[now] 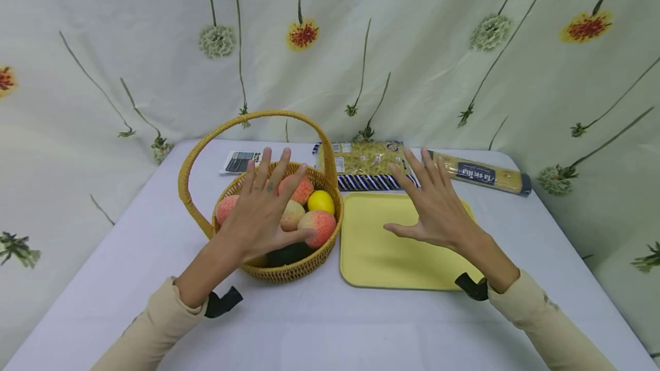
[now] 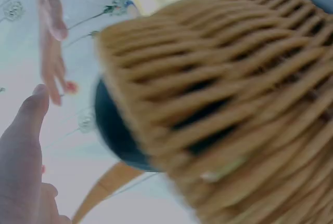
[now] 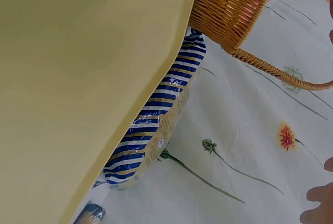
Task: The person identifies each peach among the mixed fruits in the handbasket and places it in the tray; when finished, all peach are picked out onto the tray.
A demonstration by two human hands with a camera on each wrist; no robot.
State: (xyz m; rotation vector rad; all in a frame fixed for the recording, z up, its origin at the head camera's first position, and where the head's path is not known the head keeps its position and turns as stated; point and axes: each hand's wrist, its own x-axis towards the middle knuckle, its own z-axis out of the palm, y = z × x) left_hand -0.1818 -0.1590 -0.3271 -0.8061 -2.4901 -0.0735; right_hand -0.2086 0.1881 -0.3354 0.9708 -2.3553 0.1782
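My left hand (image 1: 262, 219) is spread above a wicker basket (image 1: 304, 268) with a tall handle, hiding part of what it holds. Inside sit several peaches (image 1: 318, 228), a yellow lemon-like fruit (image 1: 321, 202) and a dark green item (image 1: 289, 253), partly covered. Fingers apart, my right hand (image 1: 438, 210) hovers over the yellow tray (image 1: 381, 262). Neither hand holds anything. In the left wrist view the basket's woven side (image 2: 223, 78) looms close, with the left thumb (image 2: 23, 141) beside it. The right wrist view shows the tray (image 3: 78, 78) close up.
Behind the tray lies a bag of pasta (image 1: 368, 159) with blue-striped edging. A long spaghetti pack (image 1: 479, 173) rests at the back right. A small grey-and-white packet (image 1: 242, 162) lies behind the basket. Flowered cloth (image 1: 412, 73) hangs along the table's far edge.
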